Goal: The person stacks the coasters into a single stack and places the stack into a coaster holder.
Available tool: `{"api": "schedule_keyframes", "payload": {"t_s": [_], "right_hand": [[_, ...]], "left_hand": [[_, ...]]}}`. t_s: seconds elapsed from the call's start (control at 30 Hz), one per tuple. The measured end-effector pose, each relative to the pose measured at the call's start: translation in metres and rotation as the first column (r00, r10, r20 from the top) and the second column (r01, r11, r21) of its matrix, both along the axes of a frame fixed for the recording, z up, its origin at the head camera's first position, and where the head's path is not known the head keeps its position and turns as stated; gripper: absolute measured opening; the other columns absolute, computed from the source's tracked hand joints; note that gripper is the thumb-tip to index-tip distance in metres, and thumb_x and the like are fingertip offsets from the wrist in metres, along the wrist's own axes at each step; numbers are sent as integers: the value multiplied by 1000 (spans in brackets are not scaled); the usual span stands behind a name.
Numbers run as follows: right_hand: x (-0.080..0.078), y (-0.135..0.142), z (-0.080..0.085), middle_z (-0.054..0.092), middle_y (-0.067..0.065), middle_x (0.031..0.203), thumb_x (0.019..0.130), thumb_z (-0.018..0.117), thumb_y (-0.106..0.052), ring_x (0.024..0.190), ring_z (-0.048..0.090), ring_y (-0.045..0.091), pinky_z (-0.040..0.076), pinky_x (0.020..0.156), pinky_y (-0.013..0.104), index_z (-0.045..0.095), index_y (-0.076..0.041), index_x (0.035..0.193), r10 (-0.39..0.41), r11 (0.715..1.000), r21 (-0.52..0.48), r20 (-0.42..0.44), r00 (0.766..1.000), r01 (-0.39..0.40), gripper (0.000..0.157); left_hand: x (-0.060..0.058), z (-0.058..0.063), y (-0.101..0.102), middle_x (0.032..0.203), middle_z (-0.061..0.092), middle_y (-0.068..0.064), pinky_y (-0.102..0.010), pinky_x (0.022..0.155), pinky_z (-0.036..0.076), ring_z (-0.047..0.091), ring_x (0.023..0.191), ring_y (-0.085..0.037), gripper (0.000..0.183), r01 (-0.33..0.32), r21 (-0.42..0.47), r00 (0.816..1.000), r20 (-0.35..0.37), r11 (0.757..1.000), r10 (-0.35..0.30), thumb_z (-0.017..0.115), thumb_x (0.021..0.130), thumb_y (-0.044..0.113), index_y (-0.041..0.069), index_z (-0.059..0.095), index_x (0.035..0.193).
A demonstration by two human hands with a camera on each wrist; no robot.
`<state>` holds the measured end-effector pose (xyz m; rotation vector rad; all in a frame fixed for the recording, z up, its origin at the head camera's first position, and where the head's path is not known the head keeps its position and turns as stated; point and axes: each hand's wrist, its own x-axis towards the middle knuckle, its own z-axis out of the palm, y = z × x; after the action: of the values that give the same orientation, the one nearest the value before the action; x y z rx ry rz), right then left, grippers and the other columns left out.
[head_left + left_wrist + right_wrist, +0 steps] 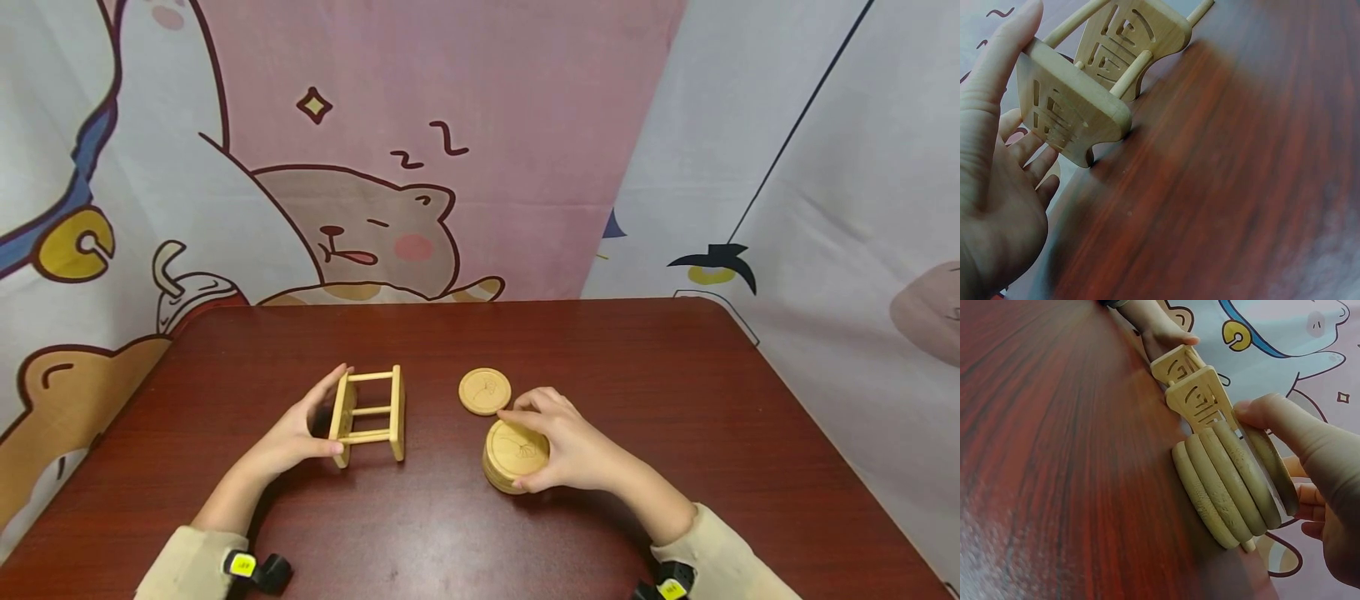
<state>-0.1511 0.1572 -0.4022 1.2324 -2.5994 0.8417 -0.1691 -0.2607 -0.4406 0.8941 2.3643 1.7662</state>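
My left hand (288, 442) holds a small wooden coaster rack (397, 417) by its left side panel, thumb in front and fingers behind. The rack stands on the table, with rods joining two cut-out side panels (1066, 106). With my right hand (573, 446) I pinch the top round wooden coaster (517, 452) by its edges. A thin gap in the right wrist view parts it from the stack of several coasters (1222, 487) below. Behind that stack, a single coaster (484, 392) with an engraved pattern lies flat.
The dark red-brown wooden table (600, 358) has its far edge against a cartoon-printed cloth (525, 150). Small black devices with yellow labels sit on both wrists, by the pale sleeves (191, 567).
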Motion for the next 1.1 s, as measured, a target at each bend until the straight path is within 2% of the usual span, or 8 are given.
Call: {"api": "schedule_keyframes", "payload": {"t_s": [0.17,0.37,0.7,0.97,1.1], "right_hand": [[1,0,-1,51,-5,113,57,86,-42,112,42,16,34,92,44,64,-8,126,-4,1000,20,14,1000,4,80],[0,1,-3,52,-4,113,59,85,-43,111,42,17,34,92,45,64,-7,126,-9,1000,28,11,1000,9,79],[-1,1,-3,52,-3,115,60,84,-44,113,42,18,34,93,45,62,-8,128,-15,999,53,26,1000,13,80],[-1,2,-2,51,-5,116,60,84,-48,114,41,16,34,94,45,62,-10,128,-19,998,58,39,999,17,81],[-2,3,0,50,-5,119,62,83,-51,115,40,16,33,95,45,61,-10,130,-20,998,57,60,998,16,82]], "left_hand": [[0,0,0,149,25,-30,-21,101,27,36,129,-34,105,5,8,1000,1,1000,-5,80,69,4,9,18,153],[0,-1,0,149,25,-29,-21,101,27,36,128,-35,105,8,9,1000,-1,1000,-8,80,69,4,6,17,153],[0,-1,0,150,24,-29,-20,101,26,34,128,-39,104,2,17,1000,2,1000,-3,80,69,5,17,21,154],[0,0,1,150,21,-30,-21,102,27,34,130,-35,103,12,19,1000,6,1000,-12,80,70,4,16,20,154],[0,0,1,150,21,-30,-20,102,26,33,130,-38,104,10,18,1000,7,1000,-10,80,70,4,17,20,154]]}}
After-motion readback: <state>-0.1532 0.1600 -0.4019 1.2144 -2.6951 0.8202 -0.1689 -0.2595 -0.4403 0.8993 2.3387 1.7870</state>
